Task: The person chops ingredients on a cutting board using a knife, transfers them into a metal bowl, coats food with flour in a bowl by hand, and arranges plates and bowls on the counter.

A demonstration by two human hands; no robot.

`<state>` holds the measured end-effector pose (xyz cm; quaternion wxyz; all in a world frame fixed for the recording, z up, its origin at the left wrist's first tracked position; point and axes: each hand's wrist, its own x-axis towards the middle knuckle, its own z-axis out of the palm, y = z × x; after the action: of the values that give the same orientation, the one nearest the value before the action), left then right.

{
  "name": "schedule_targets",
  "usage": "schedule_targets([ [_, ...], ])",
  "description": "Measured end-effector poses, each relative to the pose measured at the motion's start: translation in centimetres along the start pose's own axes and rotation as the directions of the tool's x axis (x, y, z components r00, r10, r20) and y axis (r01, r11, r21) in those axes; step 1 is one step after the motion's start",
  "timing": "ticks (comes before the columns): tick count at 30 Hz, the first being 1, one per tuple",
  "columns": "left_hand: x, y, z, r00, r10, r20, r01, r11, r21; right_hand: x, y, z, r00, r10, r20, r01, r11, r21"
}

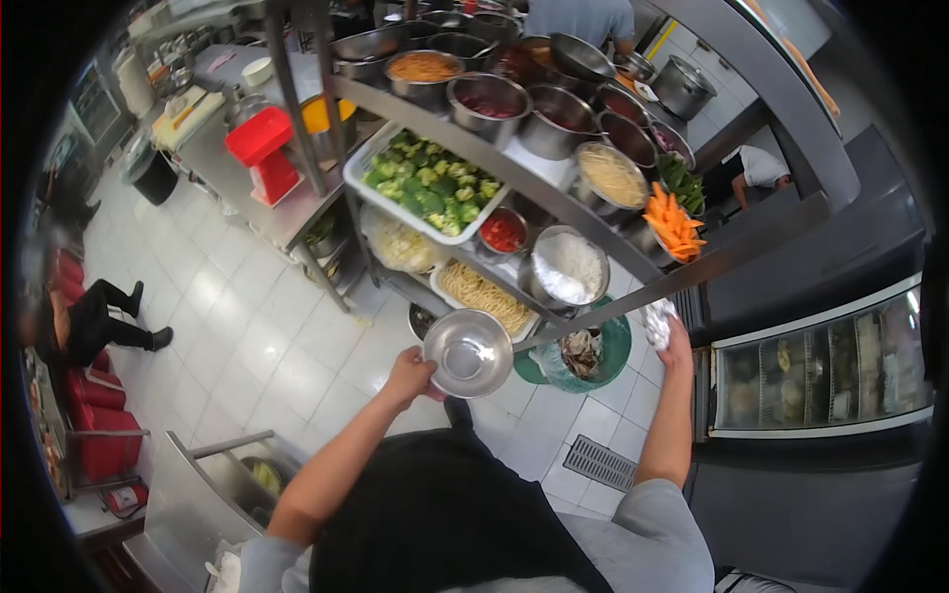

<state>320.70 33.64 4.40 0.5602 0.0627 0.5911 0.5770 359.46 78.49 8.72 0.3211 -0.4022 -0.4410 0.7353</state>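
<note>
My left hand [411, 376] grips the rim of an empty metal bowl [468, 354], held in front of the shelf's lower edge. On the other side, my right hand [676, 343] is closed on a crumpled white, shiny item [658, 323], perhaps cloth or foil. Between the hands, a green tub [615, 358] on the floor holds a plastic bag and dark scraps. Just above the bowl is a tray of noodles [486, 296]. A metal pot of white food [570, 267] and a small pot of chopped red food [502, 230] stand on the shelf.
A metal shelf post [593, 318] crosses close above my hands. Broccoli fills a white tray [425, 183]. Carrot sticks [674, 225] stand at the shelf's right end. A glass-fronted fridge [822, 366] is at the right. Another person [84, 321] is at the far left.
</note>
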Motion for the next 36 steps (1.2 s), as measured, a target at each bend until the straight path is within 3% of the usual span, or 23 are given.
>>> schedule_targets([
  [1,-0.3,0.1,-0.7,0.999,0.002,0.033,-0.002,1.000,-0.007,-2.5,0.0,-0.8,1.000,0.010,0.025,-0.009,0.998,-0.054],
  [4,-1.4,1.1,-4.5,0.997,0.006,0.082,-0.001,0.998,-0.058,-7.9,1.5,1.0,0.984,0.099,-0.145,-0.118,0.985,-0.123],
  [5,-1.9,1.7,-5.5,0.997,0.013,0.070,-0.008,0.998,-0.069,-7.8,2.7,0.1,0.983,0.158,-0.090,-0.168,0.979,-0.119],
  [8,-3.8,3.7,-8.7,0.997,0.049,0.066,-0.046,0.998,-0.050,-10.5,5.6,7.7,0.985,0.168,-0.029,-0.170,0.980,-0.103],
  [10,-4.3,5.8,-10.7,0.993,0.103,0.065,-0.101,0.995,-0.026,-10.8,8.1,14.8,0.984,0.141,0.111,-0.126,0.984,-0.128],
  [14,-5.4,8.4,-15.9,0.986,0.164,0.032,-0.164,0.987,-0.004,-13.8,10.0,39.4,0.925,0.151,0.348,-0.109,0.984,-0.139],
  [16,-5.5,8.7,-18.2,0.985,0.173,0.013,-0.173,0.985,-0.013,-12.9,12.7,47.7,0.888,0.167,0.428,-0.006,0.936,-0.352],
  [19,-5.1,10.8,-23.0,0.966,0.249,-0.064,-0.249,0.968,0.007,-10.8,17.2,59.1,0.737,0.059,0.673,0.521,0.586,-0.621],
  [21,-4.7,12.4,-27.8,0.941,0.305,-0.147,-0.308,0.951,0.008,-10.6,18.1,65.8,0.644,0.166,0.747,0.710,0.234,-0.664],
  [22,-4.6,12.8,-30.1,0.926,0.326,-0.190,-0.332,0.943,-0.001,-9.7,19.8,68.2,0.590,0.157,0.792,0.779,0.147,-0.610],
  [23,-4.5,13.5,-33.0,0.908,0.319,-0.270,-0.307,0.948,0.089,-8.7,21.3,71.0,0.495,0.124,0.860,0.845,0.160,-0.510],
  [24,-4.8,14.2,-35.8,0.904,0.304,-0.302,-0.313,0.950,0.018,-8.0,22.8,74.0,0.391,0.091,0.916,0.900,0.172,-0.401],
  [26,-5.9,16.2,-41.5,0.883,0.287,-0.371,-0.349,0.930,-0.111,-7.9,26.5,81.0,0.207,0.251,0.945,0.978,-0.017,-0.210],
  [27,-6.5,17.2,-44.2,0.838,0.335,-0.431,-0.382,0.924,-0.023,-7.8,29.0,84.3,0.125,0.206,0.971,0.992,-0.035,-0.120],
  [30,-8.2,19.4,-53.2,0.778,0.274,-0.566,-0.353,0.935,-0.032,-6.5,34.5,95.6,-0.058,0.329,0.943,0.994,0.109,0.023],
  [31,-8.8,19.7,-56.2,0.745,0.272,-0.610,-0.363,0.932,-0.028,-5.8,36.1,99.5,-0.133,0.270,0.954,0.984,0.150,0.094],
  [36,-12.9,25.3,-67.5,0.596,0.246,-0.764,-0.461,0.884,-0.074,-6.0,39.3,119.0,-0.170,0.161,0.972,0.969,0.207,0.136],
])
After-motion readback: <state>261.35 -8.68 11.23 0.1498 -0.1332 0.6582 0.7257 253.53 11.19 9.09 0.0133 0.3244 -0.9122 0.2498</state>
